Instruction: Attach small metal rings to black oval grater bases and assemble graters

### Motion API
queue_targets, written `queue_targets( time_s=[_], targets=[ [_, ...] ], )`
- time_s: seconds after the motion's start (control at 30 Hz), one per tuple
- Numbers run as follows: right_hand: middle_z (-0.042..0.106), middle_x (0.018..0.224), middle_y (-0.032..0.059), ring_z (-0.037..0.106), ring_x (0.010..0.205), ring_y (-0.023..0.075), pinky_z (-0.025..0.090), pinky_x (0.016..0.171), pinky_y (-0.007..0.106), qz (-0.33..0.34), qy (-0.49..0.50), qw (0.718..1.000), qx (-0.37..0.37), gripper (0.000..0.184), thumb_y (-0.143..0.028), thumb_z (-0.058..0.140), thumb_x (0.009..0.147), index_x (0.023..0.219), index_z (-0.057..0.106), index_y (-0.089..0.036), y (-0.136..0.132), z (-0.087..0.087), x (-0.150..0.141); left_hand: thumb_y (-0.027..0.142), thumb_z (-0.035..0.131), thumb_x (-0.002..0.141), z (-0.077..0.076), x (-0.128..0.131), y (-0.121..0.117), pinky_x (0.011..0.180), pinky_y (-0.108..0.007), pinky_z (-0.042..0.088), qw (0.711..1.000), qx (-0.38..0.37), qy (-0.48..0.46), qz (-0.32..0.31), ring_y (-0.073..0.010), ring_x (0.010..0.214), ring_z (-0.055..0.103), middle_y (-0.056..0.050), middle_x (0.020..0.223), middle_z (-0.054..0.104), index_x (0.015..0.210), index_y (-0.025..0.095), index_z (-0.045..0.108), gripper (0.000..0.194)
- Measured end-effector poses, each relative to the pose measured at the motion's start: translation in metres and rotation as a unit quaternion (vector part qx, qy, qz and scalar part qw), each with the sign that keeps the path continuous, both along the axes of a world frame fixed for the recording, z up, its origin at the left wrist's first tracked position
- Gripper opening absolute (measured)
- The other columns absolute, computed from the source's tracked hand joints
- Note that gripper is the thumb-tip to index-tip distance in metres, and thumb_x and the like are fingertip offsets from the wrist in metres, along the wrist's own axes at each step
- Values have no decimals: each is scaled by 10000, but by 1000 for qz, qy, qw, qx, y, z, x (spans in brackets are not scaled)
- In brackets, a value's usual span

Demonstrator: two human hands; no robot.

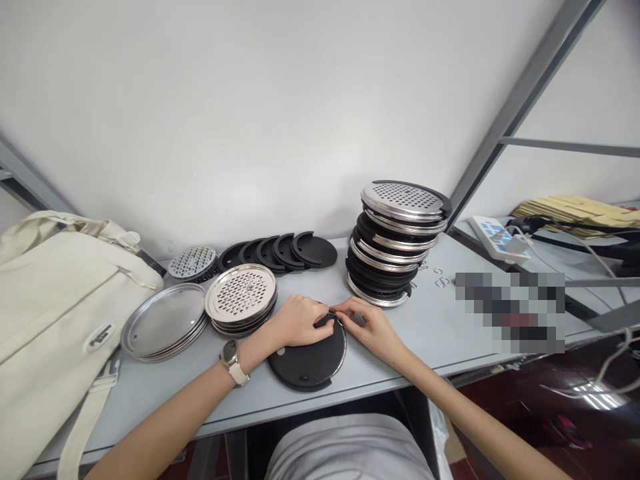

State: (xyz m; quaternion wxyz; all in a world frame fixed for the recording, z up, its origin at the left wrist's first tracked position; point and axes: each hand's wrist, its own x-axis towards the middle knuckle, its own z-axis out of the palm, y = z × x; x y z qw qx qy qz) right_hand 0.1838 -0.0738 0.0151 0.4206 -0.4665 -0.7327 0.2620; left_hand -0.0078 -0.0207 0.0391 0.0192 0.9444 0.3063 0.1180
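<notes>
A round black disc with a thin metal rim (309,360) lies flat near the front edge of the grey table (440,327). My left hand (299,321) rests on the disc's far edge with its fingers curled and pinching there. My right hand (369,327) meets it at the same spot, fingertips pinched on the rim. What the fingertips press is too small to make out. A watch sits on my left wrist.
A tall stack of assembled metal-and-black discs (395,243) stands behind my hands. Perforated metal plates (241,297), plain metal lids (163,323) and a row of black notched discs (280,252) lie left. A cream bag (55,300) fills the left side. A power strip (497,237) sits right.
</notes>
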Motion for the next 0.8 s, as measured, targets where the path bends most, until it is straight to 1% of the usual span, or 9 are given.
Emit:
queue_targets(
  time_s=[0.2, 0.3, 0.43, 0.53, 0.67, 0.8],
  targets=[
    [582, 760, 11, 543, 698, 145, 423, 639, 250, 9, 0, 1000, -15, 150, -244, 511, 926, 879, 638, -179, -2, 1, 2, 349, 523, 848, 0, 0, 0, 515, -290, 220, 1000, 4, -9, -7, -127, 504, 510, 2, 580, 613, 638, 187, 584, 272],
    [591, 773, 12, 546, 705, 144, 418, 634, 245, 18, 6, 999, -29, 148, -247, 503, 929, 962, 629, -176, -2, -1, 4, 350, 520, 848, -1, 0, 0, 514, -288, 208, 1000, 5, -11, -10, -124, 506, 509, 4, 579, 614, 643, 186, 580, 270],
    [599, 776, 12, 553, 697, 145, 417, 625, 246, 33, 2, 999, -41, 217, -252, 492, 932, 1099, 612, -182, -2, -3, 6, 359, 515, 855, -2, 0, 1, 514, -284, 202, 1000, 4, -4, -9, -124, 509, 510, 3, 576, 616, 649, 184, 578, 277],
    [592, 770, 11, 554, 692, 146, 423, 631, 251, 33, 2, 999, -36, 228, -252, 492, 931, 1105, 622, -182, -2, -3, 6, 362, 517, 857, -2, 0, 1, 515, -284, 201, 1000, 4, -1, -8, -124, 508, 509, 2, 578, 619, 651, 184, 579, 279],
    [593, 816, 27, 563, 729, 151, 438, 667, 262, 26, 2, 1000, -16, 235, -237, 498, 930, 1096, 657, -192, -2, -2, 5, 361, 514, 859, -1, 0, 0, 512, -284, 193, 1000, 4, 0, -6, -122, 497, 498, -1, 570, 614, 635, 180, 576, 295],
    [594, 832, 36, 552, 702, 145, 433, 620, 251, 16, -4, 1000, -7, 248, -228, 502, 930, 1101, 680, -201, -1, -1, 5, 353, 516, 855, 0, 0, -1, 510, -284, 196, 1000, 2, -2, -8, -123, 499, 499, -3, 577, 616, 644, 180, 587, 282]
  ],
)
